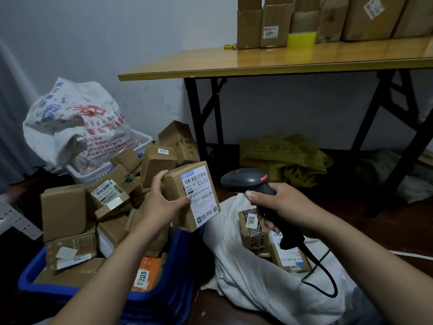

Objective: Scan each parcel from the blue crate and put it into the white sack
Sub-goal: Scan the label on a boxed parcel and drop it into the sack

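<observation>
Parcel [201, 194] is up in front of me now: a small brown carton, tilted, white shipping label facing the camera, barcodes plain to see. My left grip [161, 198] is clamped on it, thumb across the label's lower left edge and fingers curled over the far top corner. It hangs just above the right rim of the blue crate [181, 255], clear of the pile.

Over on the other side, my right grip [282, 205] is wrapped tight round the handle of the barcode scanner [243, 179]. The head points left toward the label, near it but not touching (there's a red light glowing on top of the head). Its black cable [324, 275] loops down across the white sack [246, 285].

The sack lies open on the floor beside the crate, and two labelled boxes sit in its mouth; the nearer to me is partly hidden behind the scanner handle, and the far box [254, 227] carries a sticker reading 2012.

The crate is heaped with brown cartons, and an orange packet [150, 266] marked 0205 lies near its front wall. Behind it there's a printed white bag [75, 123] in a white basket. The counter [269, 62] carries a row of cardboard boxes [375, 19] and a yellow tape roll [302, 42].
</observation>
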